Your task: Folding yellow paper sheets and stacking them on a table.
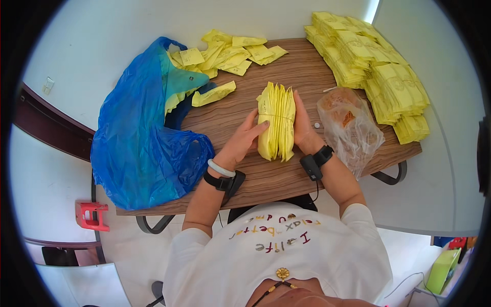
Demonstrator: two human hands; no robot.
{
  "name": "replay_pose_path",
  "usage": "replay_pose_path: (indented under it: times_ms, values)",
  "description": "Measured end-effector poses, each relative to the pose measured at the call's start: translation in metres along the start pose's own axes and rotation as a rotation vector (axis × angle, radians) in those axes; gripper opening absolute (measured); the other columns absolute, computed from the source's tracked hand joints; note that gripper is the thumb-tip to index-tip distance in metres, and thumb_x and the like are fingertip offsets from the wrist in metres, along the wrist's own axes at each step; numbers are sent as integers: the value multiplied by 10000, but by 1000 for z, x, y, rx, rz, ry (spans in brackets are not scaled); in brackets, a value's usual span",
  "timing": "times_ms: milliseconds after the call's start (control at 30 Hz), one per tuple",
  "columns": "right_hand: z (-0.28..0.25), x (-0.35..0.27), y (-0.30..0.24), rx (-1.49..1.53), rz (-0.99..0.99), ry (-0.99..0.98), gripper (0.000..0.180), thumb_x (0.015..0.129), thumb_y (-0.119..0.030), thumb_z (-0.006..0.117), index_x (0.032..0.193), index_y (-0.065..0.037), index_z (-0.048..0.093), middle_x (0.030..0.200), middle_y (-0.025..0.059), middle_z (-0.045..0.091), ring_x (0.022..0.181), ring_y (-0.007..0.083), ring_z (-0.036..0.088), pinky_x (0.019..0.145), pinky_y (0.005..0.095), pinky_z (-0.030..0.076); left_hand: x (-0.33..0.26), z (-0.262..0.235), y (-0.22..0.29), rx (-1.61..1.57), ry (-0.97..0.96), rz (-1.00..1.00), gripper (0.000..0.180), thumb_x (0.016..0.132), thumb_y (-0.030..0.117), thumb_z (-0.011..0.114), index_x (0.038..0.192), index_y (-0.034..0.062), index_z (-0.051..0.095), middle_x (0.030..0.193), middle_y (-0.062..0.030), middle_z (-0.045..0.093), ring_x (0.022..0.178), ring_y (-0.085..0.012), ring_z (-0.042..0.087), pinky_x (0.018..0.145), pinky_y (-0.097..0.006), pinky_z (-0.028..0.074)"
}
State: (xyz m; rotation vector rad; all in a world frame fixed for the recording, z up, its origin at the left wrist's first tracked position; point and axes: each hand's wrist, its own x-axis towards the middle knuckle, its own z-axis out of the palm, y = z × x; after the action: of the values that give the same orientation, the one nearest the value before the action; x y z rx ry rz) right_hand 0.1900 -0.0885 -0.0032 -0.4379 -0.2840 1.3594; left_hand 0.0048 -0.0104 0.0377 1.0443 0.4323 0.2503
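Observation:
Between my two hands, over the middle of the wooden table (240, 184), a bundle of yellow packets (277, 125) stands on edge with a thin band around it. My left hand (244, 135) grips its left side, thumb lying across the front. On the right side my right hand (303, 123) presses against the bundle, its fingers partly hidden behind. Loose yellow packets (225, 53) are heaped at the back left, and a single packet (215, 94) lies nearer, beside the blue plastic bag (138, 133). More packets show inside the bag's mouth.
Stacked bundles of yellow packets (368, 61) fill the table's back right corner. A clear plastic bag of orange-brown bands (350, 123) lies right of my right hand, with a small white round piece (316, 125) beside it. A red stool (92, 215) stands on the floor at left.

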Motion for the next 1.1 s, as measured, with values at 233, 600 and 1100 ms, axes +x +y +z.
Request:
replay_pose_path:
  times_ms: [233,600,1100]
  values:
    - [-1,0,4,-78,-34,120,597,1025,-565,491,1343,-68,584,1263,120,668,1104,255,665,977,418,546,0,-17,-2,262,-211,68,828,937,190,718,1599,115,227,1429,-72,506,1251,-174,557,961,-327,532]
    - [-8,-1,4,-35,-22,98,638,1016,-597,480,1340,-57,589,1271,121,666,1098,255,667,966,412,555,1,-13,-8,80,-273,-14,841,945,199,720,1603,121,202,1480,-77,457,1332,-194,491,1041,-362,491]
    - [-5,-6,1,52,-93,1,648,1019,-600,457,1364,-64,575,1305,134,651,1138,268,653,997,419,538,-3,-13,-2,526,-204,515,1101,775,219,874,1611,115,166,1590,-142,287,1432,-279,382,1150,-434,393]
